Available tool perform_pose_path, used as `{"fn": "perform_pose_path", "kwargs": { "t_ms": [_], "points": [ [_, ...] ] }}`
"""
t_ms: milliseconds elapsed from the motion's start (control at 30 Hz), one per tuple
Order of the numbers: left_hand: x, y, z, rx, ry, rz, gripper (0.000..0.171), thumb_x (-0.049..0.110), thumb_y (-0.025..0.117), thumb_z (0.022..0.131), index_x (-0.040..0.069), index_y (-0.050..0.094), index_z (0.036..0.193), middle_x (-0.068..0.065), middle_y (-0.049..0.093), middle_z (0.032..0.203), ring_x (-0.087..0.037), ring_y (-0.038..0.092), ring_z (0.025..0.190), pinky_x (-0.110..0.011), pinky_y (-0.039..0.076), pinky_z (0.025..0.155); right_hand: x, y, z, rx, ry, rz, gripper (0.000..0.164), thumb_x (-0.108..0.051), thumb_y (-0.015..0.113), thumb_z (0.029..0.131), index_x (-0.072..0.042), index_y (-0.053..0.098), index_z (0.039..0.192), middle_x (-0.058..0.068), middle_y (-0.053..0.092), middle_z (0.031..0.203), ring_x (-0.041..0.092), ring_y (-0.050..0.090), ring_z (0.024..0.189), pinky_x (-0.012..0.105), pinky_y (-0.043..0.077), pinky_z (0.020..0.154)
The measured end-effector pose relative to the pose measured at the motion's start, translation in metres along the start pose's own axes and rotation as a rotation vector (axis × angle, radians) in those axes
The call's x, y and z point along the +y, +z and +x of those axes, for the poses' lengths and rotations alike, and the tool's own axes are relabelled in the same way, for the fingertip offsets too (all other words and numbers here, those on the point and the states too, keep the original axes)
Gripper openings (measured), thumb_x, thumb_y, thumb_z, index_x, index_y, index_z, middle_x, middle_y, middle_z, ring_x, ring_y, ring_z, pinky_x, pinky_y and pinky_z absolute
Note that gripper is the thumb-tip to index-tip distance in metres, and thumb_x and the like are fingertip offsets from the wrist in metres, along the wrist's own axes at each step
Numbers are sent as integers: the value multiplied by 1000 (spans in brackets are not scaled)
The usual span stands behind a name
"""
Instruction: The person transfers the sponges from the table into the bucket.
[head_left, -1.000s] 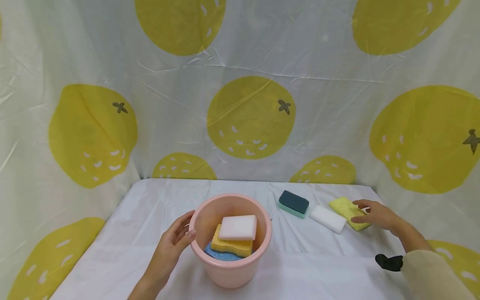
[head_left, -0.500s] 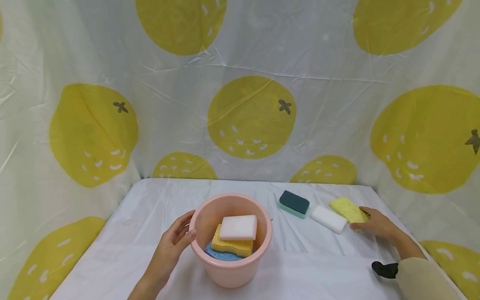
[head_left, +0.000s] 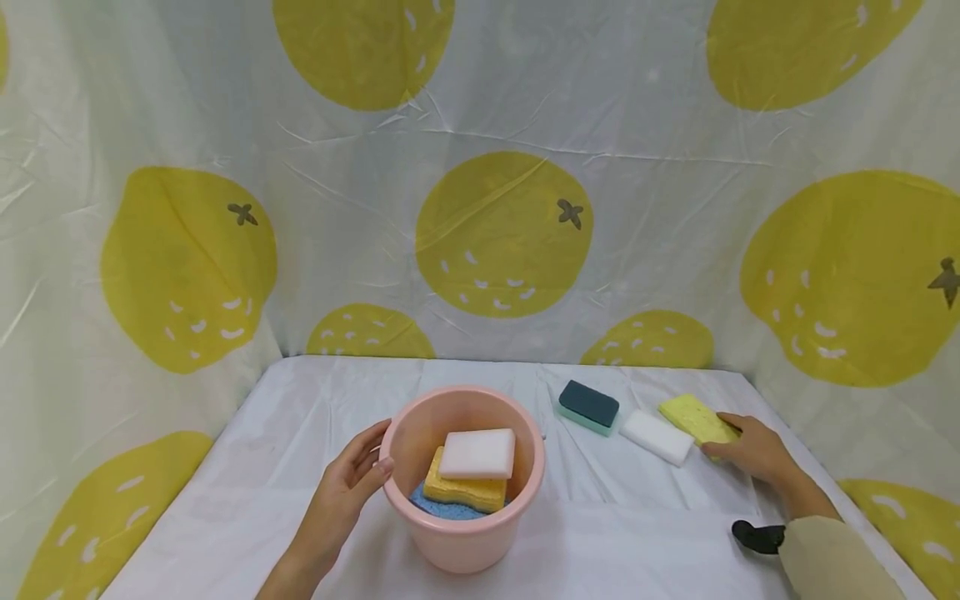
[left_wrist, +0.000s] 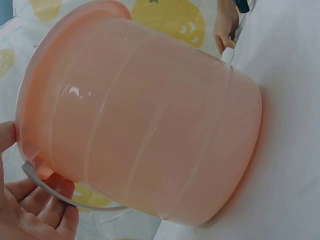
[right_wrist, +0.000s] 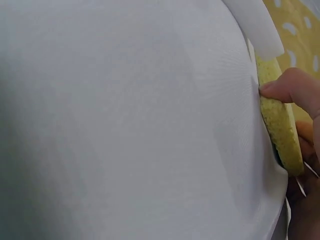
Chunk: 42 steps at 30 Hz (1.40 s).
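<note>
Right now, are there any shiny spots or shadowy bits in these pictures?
Left wrist view: small white glints on the pink bucket, and a pinkish shadow by its base; right wrist view: the white tablecloth darkens toward the picture's left edge; head view: thin shiny creases across the fruit-print sheet.

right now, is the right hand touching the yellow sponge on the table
Touching: in the right wrist view, the right hand has its thumb against the yellow sponge.

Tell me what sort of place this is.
Probably a makeshift booth, perhaps for filming or practice: fruit-print sheeting surrounds the back and sides of a white-covered table bearing a bucket with sponges inside.
</note>
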<state>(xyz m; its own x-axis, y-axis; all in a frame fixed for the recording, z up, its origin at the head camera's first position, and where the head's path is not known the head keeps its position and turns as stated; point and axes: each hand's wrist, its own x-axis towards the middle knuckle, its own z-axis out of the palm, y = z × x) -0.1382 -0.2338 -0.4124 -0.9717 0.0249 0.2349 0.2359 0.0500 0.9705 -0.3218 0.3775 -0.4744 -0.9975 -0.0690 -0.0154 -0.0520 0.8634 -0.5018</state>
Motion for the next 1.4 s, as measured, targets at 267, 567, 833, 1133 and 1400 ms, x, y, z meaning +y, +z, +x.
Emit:
{"fn": "perform_pose_path", "kwargs": {
  "t_ms": [267, 567, 833, 1133, 1400],
  "points": [
    [-3, 0, -1, -18, 14, -16, 51, 8, 58, 106, 7, 44, 154, -16, 49, 152, -22, 54, 133, -25, 48, 101, 2, -3, -4, -5, 37, 36, 99, -51, 75, 90, 16, 34, 149, 46, 31, 145, 63, 34, 127, 75, 33, 98],
    [-3, 0, -1, -21, 22, -12, 51, 7, 57, 106, 7, 44, 155, -16, 49, 152, -21, 54, 133, -25, 48, 101, -1, -11, -3, 20, 14, 54, 91, -45, 74, 93, 16, 36, 148, 45, 35, 144, 57, 40, 121, 72, 36, 95],
    [-3, -1, 0, -19, 23, -6, 51, 7, 58, 105, 7, 45, 155, -16, 49, 151, -24, 55, 133, -26, 49, 100, -11, -22, -4, 7, 7, 59, 88, -42, 74, 93, 16, 36, 148, 44, 35, 144, 56, 41, 119, 70, 37, 94],
    [0, -1, 1, -9, 10, -3, 51, 8, 58, 105, 7, 45, 155, -15, 49, 152, -25, 54, 133, -26, 49, 100, -18, -29, 0, 14, -53, 25, 85, -40, 76, 92, 16, 41, 145, 43, 38, 143, 53, 44, 117, 64, 40, 91],
    [-1, 0, 1, -1, 3, -9, 51, 8, 58, 105, 7, 45, 154, -15, 49, 152, -25, 53, 134, -26, 49, 100, -34, -39, 0, -3, -62, 8, 85, -40, 74, 93, 16, 39, 146, 42, 41, 140, 49, 47, 110, 59, 44, 85]
  ]
}}
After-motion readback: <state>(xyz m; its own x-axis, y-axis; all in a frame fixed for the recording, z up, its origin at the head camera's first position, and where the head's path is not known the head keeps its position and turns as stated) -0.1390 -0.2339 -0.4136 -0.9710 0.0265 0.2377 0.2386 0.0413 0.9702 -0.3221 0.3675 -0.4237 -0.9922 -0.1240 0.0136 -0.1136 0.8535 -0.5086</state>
